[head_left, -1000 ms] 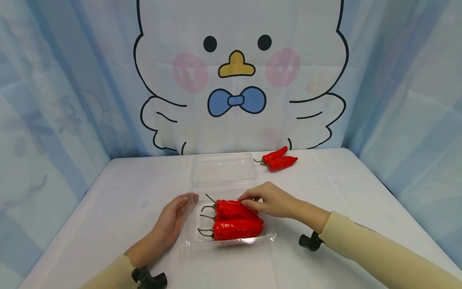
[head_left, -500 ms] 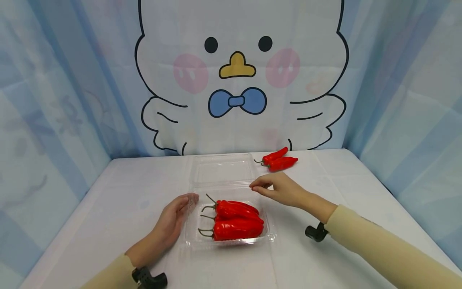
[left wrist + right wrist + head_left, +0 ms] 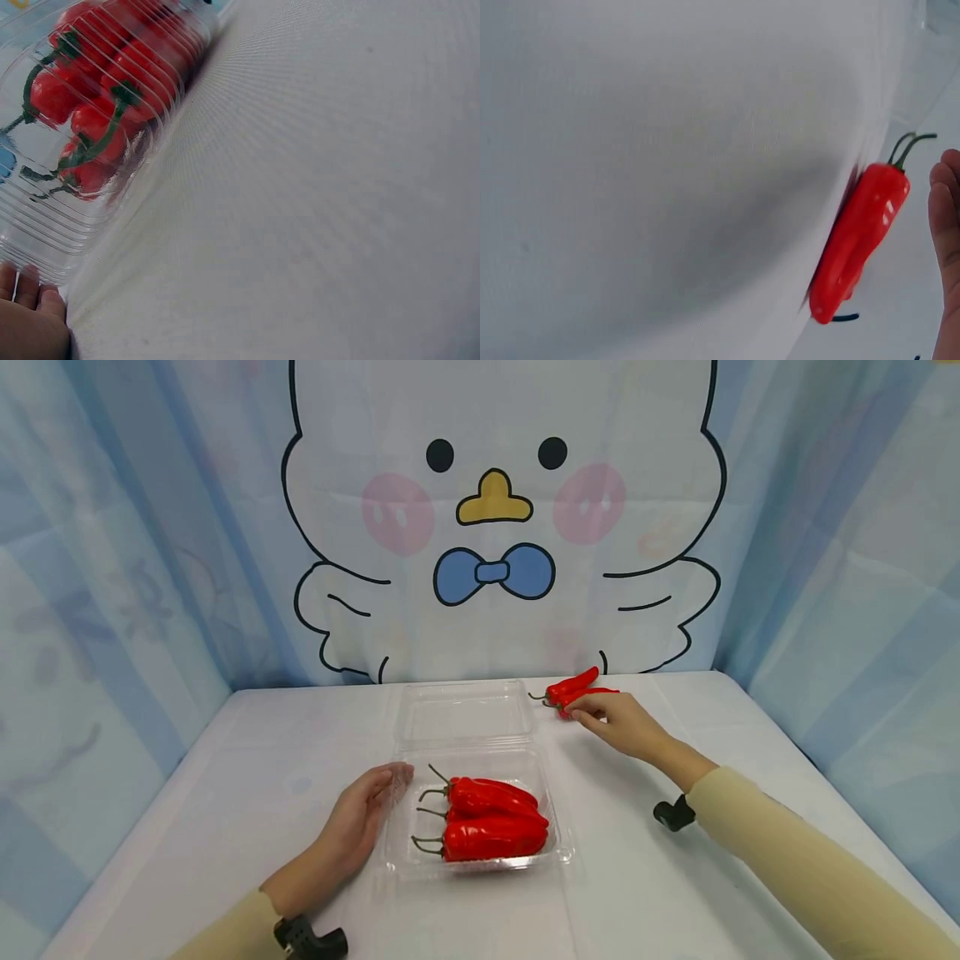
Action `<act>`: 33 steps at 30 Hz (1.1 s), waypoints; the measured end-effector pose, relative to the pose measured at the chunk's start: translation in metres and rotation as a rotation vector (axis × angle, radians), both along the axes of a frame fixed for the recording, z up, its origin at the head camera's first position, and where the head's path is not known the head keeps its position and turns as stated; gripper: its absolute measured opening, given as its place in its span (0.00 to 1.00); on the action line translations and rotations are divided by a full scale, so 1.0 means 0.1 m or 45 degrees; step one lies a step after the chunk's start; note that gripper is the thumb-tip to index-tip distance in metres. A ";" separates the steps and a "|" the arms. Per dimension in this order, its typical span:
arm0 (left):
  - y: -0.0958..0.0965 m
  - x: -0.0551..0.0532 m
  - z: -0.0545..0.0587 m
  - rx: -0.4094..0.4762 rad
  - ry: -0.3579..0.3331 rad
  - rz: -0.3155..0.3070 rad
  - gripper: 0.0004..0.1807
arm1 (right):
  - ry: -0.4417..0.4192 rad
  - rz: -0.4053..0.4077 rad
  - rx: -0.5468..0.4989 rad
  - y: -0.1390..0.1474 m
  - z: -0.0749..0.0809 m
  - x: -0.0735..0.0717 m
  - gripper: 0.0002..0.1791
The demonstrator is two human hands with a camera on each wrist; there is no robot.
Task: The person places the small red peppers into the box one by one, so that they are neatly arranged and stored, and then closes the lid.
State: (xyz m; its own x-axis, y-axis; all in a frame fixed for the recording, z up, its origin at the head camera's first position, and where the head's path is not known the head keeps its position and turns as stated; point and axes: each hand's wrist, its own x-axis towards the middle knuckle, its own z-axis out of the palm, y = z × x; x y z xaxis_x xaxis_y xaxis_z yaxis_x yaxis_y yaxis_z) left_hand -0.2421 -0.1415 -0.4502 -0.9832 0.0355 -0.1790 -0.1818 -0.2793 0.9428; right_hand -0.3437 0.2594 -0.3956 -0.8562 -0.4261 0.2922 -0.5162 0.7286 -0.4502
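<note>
A clear plastic clamshell box [image 3: 555,810] sits on the table with its lid [image 3: 465,714] folded back flat. Inside lie several red peppers [image 3: 491,835], their green stems toward the left. Fingers of my left hand [image 3: 358,814] touch the box's left wall; the left wrist view shows them beside its ribbed side. Over at the back right, my right hand [image 3: 626,727] hovers by two more red peppers [image 3: 570,683] and partly covers the nearer one. In the right wrist view, my right hand stands a little apart from that nearer pepper [image 3: 859,236], holding nothing.
A white cloth [image 3: 210,793] covers the table. Behind its far edge hangs a curtain [image 3: 495,635] printed with a cartoon bird, and blue curtains [image 3: 847,568] flank both sides. Each wrist wears a black camera [image 3: 675,812].
My right hand has left the peppers in the box and moved back and to the right, to the two loose peppers. My left hand stays at the box.
</note>
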 end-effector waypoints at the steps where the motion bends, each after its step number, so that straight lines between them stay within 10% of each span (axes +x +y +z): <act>1: 0.00 0.00 -0.01 -0.003 0.003 -0.001 0.22 | -0.002 -0.033 0.007 0.04 -0.01 -0.03 0.13; 33: -0.01 -0.01 -0.04 -0.051 0.038 -0.012 0.22 | -0.138 -0.184 0.271 0.15 -0.23 -0.50 0.31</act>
